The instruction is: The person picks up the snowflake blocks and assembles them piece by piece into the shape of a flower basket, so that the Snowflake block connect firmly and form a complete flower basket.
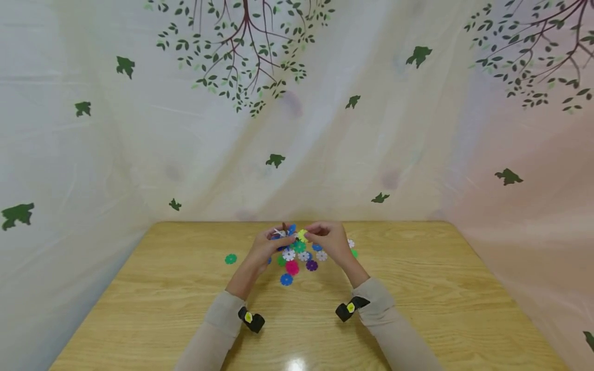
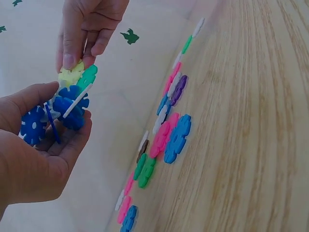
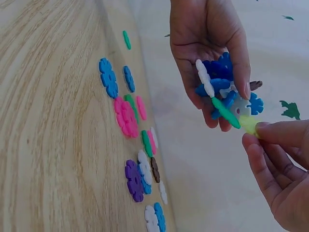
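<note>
My left hand (image 1: 262, 249) holds a cluster of interlocked flower-shaped plastic discs (image 2: 72, 107) above the table, mostly blue with some white. Opposite it, my right hand (image 1: 332, 241) pinches a yellow notched disc (image 3: 248, 124) between thumb and fingers, at the cluster's edge. Right beside the yellow piece, a green disc (image 3: 226, 112) sticks out of the cluster. A white disc (image 3: 204, 78) slants across its side, and a brown disc (image 3: 256, 85) pokes out near the left thumb. Part of the cluster is hidden by the left fingers.
Loose discs lie spread on the wooden table (image 1: 417, 309) beneath the hands, among them a pink disc (image 1: 292, 268), a purple disc (image 1: 312, 265) and a blue disc (image 1: 286, 280). One green disc (image 1: 230, 259) lies apart at the left. Behind the table hangs a leaf-printed curtain (image 1: 315, 180).
</note>
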The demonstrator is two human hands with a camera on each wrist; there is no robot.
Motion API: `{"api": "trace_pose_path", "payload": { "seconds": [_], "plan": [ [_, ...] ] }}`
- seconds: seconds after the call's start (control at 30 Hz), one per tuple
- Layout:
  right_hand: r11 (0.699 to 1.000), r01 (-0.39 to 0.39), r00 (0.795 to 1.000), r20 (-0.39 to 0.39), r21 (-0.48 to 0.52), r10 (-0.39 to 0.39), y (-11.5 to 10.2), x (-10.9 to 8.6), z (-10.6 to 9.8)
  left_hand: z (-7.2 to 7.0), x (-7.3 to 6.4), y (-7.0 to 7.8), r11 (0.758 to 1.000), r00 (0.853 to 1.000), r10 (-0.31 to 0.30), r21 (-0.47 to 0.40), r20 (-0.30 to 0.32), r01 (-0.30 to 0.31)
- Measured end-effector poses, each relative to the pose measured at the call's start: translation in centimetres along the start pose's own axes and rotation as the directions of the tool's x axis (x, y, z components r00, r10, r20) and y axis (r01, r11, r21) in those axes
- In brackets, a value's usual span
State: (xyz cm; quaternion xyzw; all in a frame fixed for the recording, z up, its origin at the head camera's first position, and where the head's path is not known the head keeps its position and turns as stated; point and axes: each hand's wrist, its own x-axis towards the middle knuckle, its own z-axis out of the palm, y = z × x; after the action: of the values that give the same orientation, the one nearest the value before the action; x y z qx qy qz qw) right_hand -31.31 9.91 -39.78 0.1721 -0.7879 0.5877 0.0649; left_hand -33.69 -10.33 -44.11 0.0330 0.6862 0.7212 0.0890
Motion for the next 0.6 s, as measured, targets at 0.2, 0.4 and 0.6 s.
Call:
{"api": "trace_pose_path", "payload": {
  "seconds": [0.2,0.4,0.6],
  "plan": [
    [1.000,-0.012,1.000,-0.004,0.011,0.012,2.9,0.8,0.3,-0.2,-0.1,-0.1,1.000,1.000,0.000,0.021,0.008,0.000],
    [0.998,0.015,1.000,-0.006,0.056,-0.015,3.4,0.9,0.2,-0.3,-0.3,0.1,0.999,1.000,0.003,0.032,0.019,-0.004],
    [0.997,0.008,0.999,-0.034,0.073,-0.006,3.3,1.0,0.2,0.0,-0.4,0.2,1.000,0.999,0.013,0.022,0.029,-0.014]
  ]
}}
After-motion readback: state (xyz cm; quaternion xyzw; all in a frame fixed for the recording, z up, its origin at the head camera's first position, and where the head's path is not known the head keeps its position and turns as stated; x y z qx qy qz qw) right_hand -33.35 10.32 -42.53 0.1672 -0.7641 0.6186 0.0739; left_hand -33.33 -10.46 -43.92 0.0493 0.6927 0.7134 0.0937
